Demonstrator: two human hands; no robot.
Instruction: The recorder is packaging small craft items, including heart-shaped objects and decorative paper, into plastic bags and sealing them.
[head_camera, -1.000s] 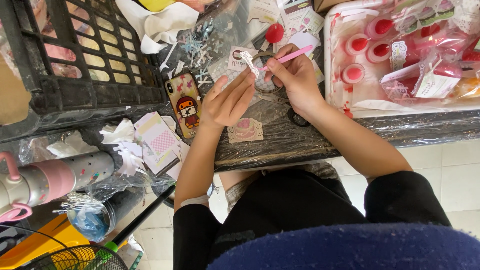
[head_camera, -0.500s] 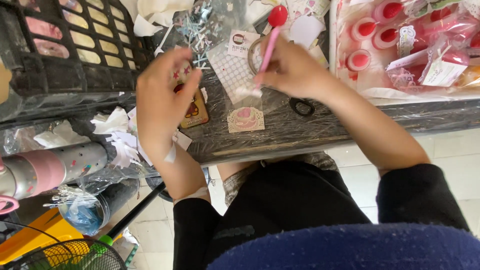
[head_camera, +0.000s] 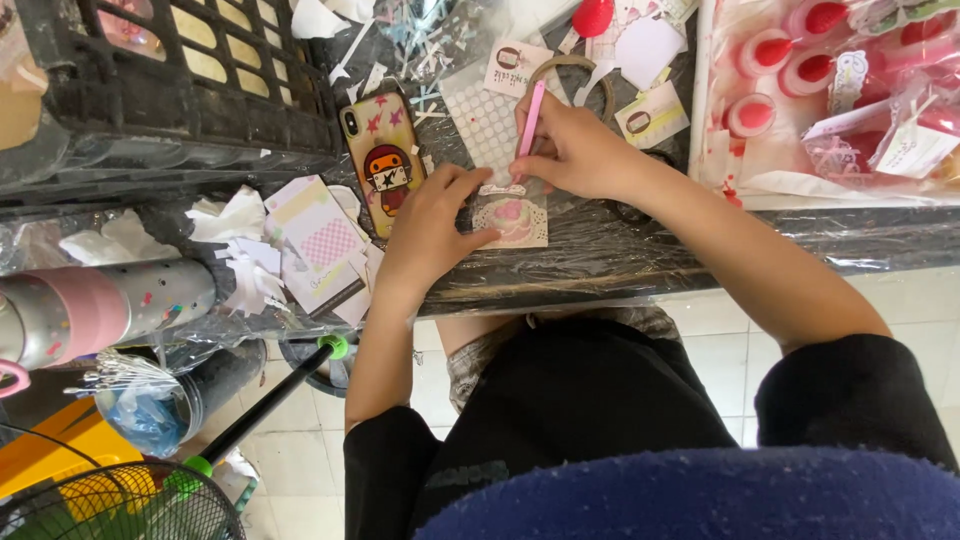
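Fingers of right hand (head_camera: 575, 155) hide pink pen's (head_camera: 530, 118) tip.

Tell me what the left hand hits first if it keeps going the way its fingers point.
The left hand points up and right across the table. Its fingertips already touch the small card and sit at the dotted sheet; next in line, probably, is the right hand holding the pink tool.
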